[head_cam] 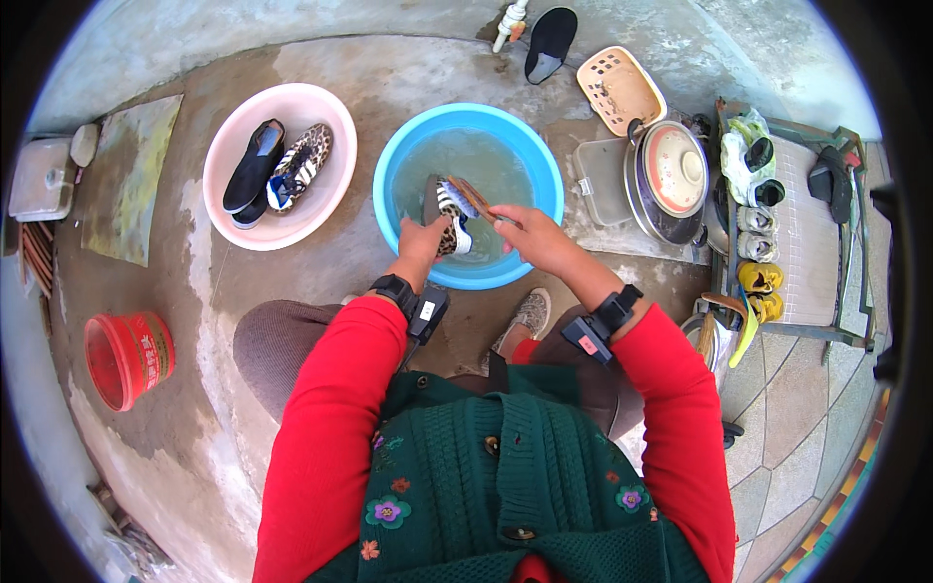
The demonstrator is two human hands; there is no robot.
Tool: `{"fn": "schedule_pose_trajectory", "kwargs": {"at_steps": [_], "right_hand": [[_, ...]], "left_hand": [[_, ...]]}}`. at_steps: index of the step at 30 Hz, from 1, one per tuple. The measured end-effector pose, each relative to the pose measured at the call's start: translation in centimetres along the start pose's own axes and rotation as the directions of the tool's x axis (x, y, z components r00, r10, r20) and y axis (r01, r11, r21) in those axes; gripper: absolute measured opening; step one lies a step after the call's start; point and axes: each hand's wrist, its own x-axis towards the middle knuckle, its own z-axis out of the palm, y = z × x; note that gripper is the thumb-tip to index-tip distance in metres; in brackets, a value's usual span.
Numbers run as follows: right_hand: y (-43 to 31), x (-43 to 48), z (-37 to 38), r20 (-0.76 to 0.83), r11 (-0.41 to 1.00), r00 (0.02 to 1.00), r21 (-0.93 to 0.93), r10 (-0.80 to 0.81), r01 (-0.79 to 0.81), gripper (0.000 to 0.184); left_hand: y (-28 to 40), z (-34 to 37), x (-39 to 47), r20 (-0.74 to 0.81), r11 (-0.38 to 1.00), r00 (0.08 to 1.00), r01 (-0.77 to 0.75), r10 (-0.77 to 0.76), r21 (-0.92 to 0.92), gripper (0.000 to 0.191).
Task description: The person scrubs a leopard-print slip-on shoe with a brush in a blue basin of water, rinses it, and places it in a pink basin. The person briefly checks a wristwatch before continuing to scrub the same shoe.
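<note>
My left hand [423,244] grips a leopard-print sneaker [453,229] with white stripes, its sole turned toward the left. The shoe is held over a blue plastic basin [388,157] of cloudy water [485,149]. In my right hand [531,232] is a wooden-backed scrub brush [472,197], its pale bristles against the striped side of the shoe. To the left, a pink basin [219,142] holds a matching leopard-print sneaker [300,166] and black slip-on shoes [255,167]. My left fingers partly hide the sneaker's heel.
A red bucket [138,357] lies tipped at the left. A black slip-on [552,44] and a cream plastic basket [619,87] are by the back wall. Rightward are a clear plastic box [601,182], a lidded pot [674,167] and a rack [805,240] bearing several shoes.
</note>
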Motion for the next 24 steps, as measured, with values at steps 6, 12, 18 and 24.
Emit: {"fn": "schedule_pose_trajectory", "kwargs": {"at_steps": [6, 12, 18, 24], "right_hand": [[0.2, -1.7, -0.2, -0.157, 0.931, 0.95, -0.296, -0.268, 0.214, 0.038], [0.9, 0.5, 1.1, -0.198, 0.893, 0.924, -0.385, -0.328, 0.234, 0.034], [1.9, 4.0, -0.4, -0.371, 0.957, 0.892, -0.224, -0.258, 0.184, 0.036], [2.1, 6.1, -3.2, -0.451, 0.959, 0.888, 0.28, 0.09, 0.045, 0.049]], "left_hand": [[1.1, 0.2, -1.8, 0.172, 0.991, 0.985, 0.021, 0.002, -0.13, 0.043], [2.7, 0.5, -7.0, 0.223, 0.985, 0.96, -0.154, 0.167, -0.073, 0.055], [4.1, -0.2, -9.2, 0.29, 0.971, 0.931, -0.187, 0.223, -0.147, 0.057], [4.3, -0.8, -9.2, 0.336, 0.919, 0.858, -0.336, 0.389, -0.208, 0.06]]}}
